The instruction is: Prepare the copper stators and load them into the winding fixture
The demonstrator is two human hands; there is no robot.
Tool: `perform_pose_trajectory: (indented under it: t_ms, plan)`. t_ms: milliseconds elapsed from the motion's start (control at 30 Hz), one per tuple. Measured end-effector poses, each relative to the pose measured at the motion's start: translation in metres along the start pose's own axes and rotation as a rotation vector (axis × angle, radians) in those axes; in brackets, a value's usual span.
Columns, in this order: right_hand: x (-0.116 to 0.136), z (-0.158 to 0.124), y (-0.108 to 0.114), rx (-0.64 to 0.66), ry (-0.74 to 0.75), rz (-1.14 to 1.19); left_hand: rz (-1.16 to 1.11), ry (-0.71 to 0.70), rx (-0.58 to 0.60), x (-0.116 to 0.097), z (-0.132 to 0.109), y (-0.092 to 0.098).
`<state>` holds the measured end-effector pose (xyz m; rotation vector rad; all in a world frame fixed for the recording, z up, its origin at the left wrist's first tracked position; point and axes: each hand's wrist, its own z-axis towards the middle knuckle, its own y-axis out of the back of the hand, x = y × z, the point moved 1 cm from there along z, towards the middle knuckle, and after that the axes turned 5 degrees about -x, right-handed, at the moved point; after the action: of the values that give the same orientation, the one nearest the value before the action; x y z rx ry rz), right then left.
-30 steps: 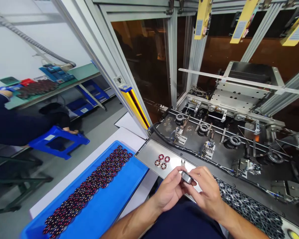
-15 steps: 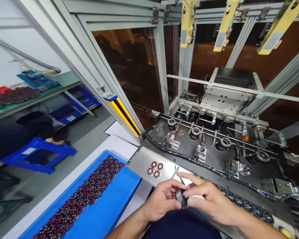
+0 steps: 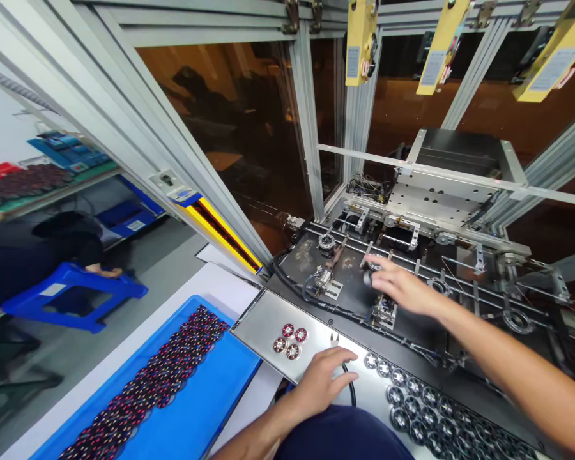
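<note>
Dark round part [image 3: 368, 278]: sits at the fingertips of the right hand [image 3: 397, 285], just in front of the second ring fixture [image 3: 376, 261] from the left. Can't read any print: white labels [image 3: 556, 68] on the three yellow housings [image 3: 362, 29] overhead, one on the blue stool [image 3: 29, 301], one on the blue bin [image 3: 117, 220] under the bench, all too small or soft. Right: reaches well forward over the black machine bed [image 3: 303, 257], palm down, forearm in from the right edge. Pinches the part; can't tell thumb placement, hidden. Left hand [image 3: 326, 378]: hovers low by the metal ledge [image 3: 261, 326], thumb and fingers spread in a loose C. Overlaps the cutters [image 3: 334, 340], black handle visible in the gap; can't tell if touching.
</note>
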<state>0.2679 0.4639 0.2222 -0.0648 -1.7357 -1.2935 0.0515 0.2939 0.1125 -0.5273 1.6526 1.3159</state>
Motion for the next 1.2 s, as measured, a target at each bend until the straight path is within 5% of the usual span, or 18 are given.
perform_pose_trajectory:
  t_ms: [133, 233, 767, 967, 1200]
  plan:
    - [-0.086, 0.059, 0.009, -0.056, -0.092, -0.115, 0.211, -0.127, 0.192, 0.03, 0.019, -0.037]
    - [-0.119, 0.072, 0.001, -0.035, -0.094, -0.16, 0.312, -0.178, 0.272, 0.042, 0.025, -0.053]
    - [-0.137, 0.076, -0.008, 0.084, -0.107, -0.269, 0.42, -0.143, 0.2, 0.06, 0.037, -0.079]
    - [-0.136, 0.08, -0.018, 0.09, -0.145, -0.301, 0.278, -0.107, 0.098, 0.052, 0.032, -0.069]
    - [-0.137, 0.08, -0.022, 0.035, -0.136, -0.372, 0.063, 0.037, -0.138, 0.021, 0.012, -0.01]
